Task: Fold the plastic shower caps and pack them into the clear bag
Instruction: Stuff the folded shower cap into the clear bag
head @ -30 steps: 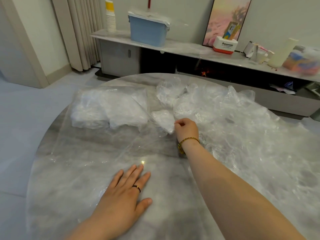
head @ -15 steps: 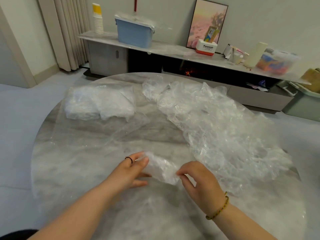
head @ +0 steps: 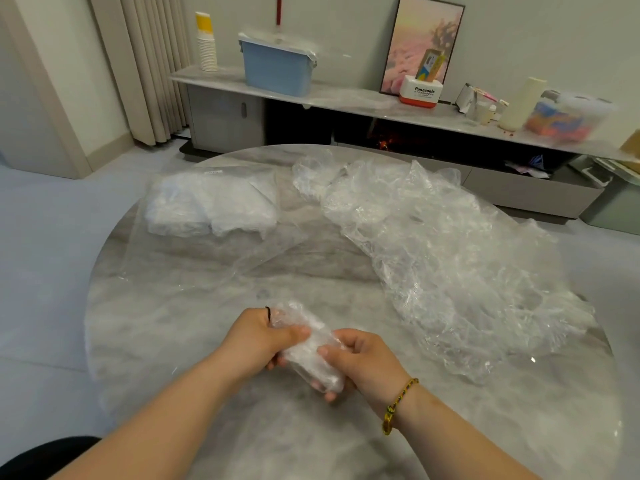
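The left grip [head: 258, 337], a bare hand with a dark ring [head: 268, 311], has its fingers and thumb curled round the far end of a scrunched plastic shower cap [head: 308, 344]. The right grip [head: 363, 362], with a beaded bracelet [head: 398, 407] at its wrist, closes on the near end of the same cap, thumb on top and fingertips showing below. The cap is held between the two as a compact bundle just above the near middle of the round marble table [head: 485, 427]. To the right and farther off, a loose heap of crinkled shower caps [head: 450, 254] sprawls across the table from the far edge toward the near right. At the far left lies the clear bag [head: 211, 206], with white folded plastic bunched in its far end and its flat, transparent part spreading nearer. Beyond the table, a low cabinet [head: 346, 98] carries a blue bin [head: 277, 69], a stack of paper cups [head: 206, 46], a Panasonic box [head: 420, 93] and a framed picture [head: 426, 39].
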Demonstrator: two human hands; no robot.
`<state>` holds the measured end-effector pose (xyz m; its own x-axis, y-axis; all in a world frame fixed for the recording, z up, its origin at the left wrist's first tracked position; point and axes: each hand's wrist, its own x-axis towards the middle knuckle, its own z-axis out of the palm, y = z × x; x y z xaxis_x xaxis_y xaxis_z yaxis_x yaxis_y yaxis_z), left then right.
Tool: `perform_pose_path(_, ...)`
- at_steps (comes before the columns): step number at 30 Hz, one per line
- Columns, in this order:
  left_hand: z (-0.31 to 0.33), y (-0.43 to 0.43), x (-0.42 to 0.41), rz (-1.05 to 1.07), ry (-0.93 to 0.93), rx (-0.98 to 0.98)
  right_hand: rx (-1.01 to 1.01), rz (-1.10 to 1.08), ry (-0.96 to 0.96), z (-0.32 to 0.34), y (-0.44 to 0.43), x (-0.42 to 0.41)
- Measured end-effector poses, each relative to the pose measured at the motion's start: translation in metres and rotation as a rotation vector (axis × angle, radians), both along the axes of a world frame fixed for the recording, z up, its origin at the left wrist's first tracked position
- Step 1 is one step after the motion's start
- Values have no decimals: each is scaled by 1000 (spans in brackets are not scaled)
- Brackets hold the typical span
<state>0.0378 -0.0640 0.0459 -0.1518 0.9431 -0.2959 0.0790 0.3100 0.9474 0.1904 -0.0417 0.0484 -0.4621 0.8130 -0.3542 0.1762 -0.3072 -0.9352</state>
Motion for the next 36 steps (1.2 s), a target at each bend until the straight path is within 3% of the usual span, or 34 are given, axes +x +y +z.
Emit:
perform_pose_path(6, 6, 1, -7, 15, 122, -9, -46, -105, -14, -7, 6, 1)
perform_pose_path(11, 18, -1, -49, 371, 602, 252, -67, -148, 90, 0, 7, 5)
perform_pose_path(13, 20, -1, -69, 431, 825, 241, -75, -141, 156, 4, 8, 2)
perform_pose_path(15, 21, -3, -87, 477, 927, 137, -57, -118, 192, 7, 9, -14)
perform_pose_path(19, 13, -2, -110, 549, 902, -2, -46, -153, 188, 19, 18, -56)
perform_pose_path(27, -3, 5, -122, 482, 746, -241, 9, -161, 300, 56, 55, -103)
perform_pose_path(30, -6, 7, -125, 474, 738, -282, 46, 40, 59, 64, 67, -122)
perform_pose_path(33, -5, 11, -124, 506, 628, -165, 201, 303, -491, 64, 77, -144)
perform_pose_path(36, 0, 11, -124, 502, 557, -90, 517, 598, -995, 64, 86, -168)
